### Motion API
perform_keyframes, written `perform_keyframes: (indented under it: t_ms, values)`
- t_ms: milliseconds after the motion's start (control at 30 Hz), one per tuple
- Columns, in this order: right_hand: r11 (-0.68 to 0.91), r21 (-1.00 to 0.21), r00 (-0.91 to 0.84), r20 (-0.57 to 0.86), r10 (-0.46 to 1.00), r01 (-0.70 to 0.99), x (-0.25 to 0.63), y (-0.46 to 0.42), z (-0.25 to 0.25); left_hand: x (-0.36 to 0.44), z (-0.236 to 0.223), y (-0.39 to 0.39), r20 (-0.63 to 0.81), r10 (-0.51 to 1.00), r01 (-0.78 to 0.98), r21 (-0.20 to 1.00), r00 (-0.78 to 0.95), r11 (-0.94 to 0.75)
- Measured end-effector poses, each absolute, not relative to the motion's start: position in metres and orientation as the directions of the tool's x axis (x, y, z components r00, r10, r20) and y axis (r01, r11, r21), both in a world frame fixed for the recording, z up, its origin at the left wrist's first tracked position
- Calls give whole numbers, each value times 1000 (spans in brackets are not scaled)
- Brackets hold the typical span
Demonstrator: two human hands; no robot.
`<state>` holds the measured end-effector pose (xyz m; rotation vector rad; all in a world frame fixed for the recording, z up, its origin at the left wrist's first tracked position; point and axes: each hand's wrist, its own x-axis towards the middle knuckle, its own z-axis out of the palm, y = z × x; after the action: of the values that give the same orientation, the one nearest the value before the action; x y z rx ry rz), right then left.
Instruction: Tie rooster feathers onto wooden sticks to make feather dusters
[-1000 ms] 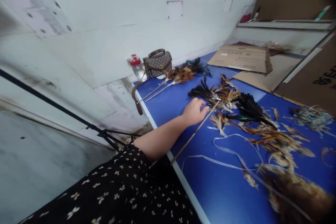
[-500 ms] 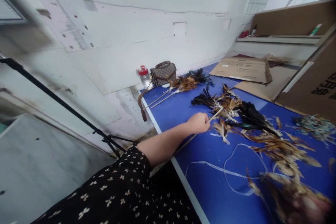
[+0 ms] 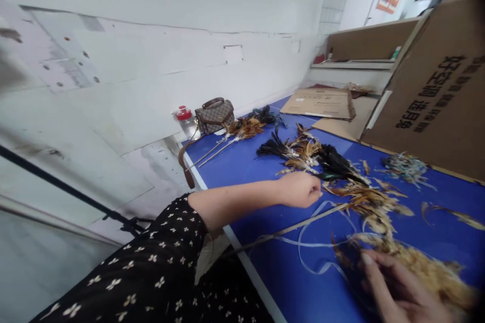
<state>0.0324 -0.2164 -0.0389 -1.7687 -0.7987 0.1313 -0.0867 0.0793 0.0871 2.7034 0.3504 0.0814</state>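
Observation:
My left hand (image 3: 299, 189) is a closed fist above the table, just short of the feathers; whatever it may hold is hidden. Below it a thin stick (image 3: 288, 229) slants from the table edge to the brown feathers (image 3: 373, 202). My right hand (image 3: 397, 287), blurred at lower right, has thumb and finger pinched together. A small brown feather (image 3: 341, 256) is close to those fingertips; whether they grip it is unclear. Under and beside this hand lies a pale fluffy feather bundle (image 3: 432, 267). A clear plastic ribbon (image 3: 303, 252) loops over the blue table (image 3: 295, 282).
Black feather bunches (image 3: 335, 164) lie mid-table. Farther back are finished-looking feather sticks (image 3: 248, 128), a handbag (image 3: 215, 115) and a red-lidded bottle (image 3: 186, 120). Flattened cardboard (image 3: 318, 103), a tall carton (image 3: 428, 81) and a ribbon tangle (image 3: 405, 167) are at right. A black tripod leg (image 3: 64, 189) stands left.
The view has turned right. My left hand has come off the stick, which now lies lower on the table. My right hand has moved inward to the small brown feather.

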Motion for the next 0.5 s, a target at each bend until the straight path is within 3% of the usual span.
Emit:
perform_keyframes:
  t_ms: [133,200,367,500]
  values:
    - [-159,-859,735,305,606,487,24,-215,-22,-16,97,86,101,247,228,174,964,-958]
    - [-150,-816,708,375,598,558,21,-214,-12,21,93,91,70,197,189,112,978,-976]
    - [-111,-648,582,580,569,754,22,-212,-3,83,79,103,-98,149,156,60,984,-986]
    - [-96,-552,503,657,561,828,24,-213,-7,93,82,112,-92,175,179,34,980,-983]
